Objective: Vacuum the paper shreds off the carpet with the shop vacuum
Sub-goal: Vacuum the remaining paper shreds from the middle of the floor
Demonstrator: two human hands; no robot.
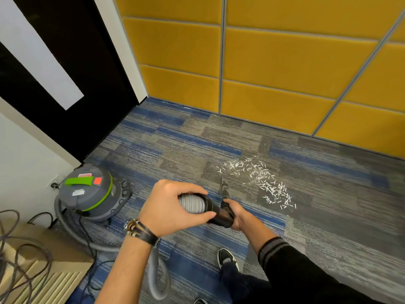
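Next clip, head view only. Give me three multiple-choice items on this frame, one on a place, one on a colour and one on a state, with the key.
1. Where does the shop vacuum stand?
A. against the yellow panels
B. beside the white wall at the left
C. on a table

2. What colour is its handle?
A. green
B. blue
C. white

3. What is the left hand doing?
A. hanging open
B. resting on the vacuum's lid
C. gripping the grey hose

Key:
1 B: it sits on the carpet close to that wall.
2 A: a bright green bar crosses the lid.
3 C: its fingers curl round the ribbed hose, while the right hand holds the black nozzle.
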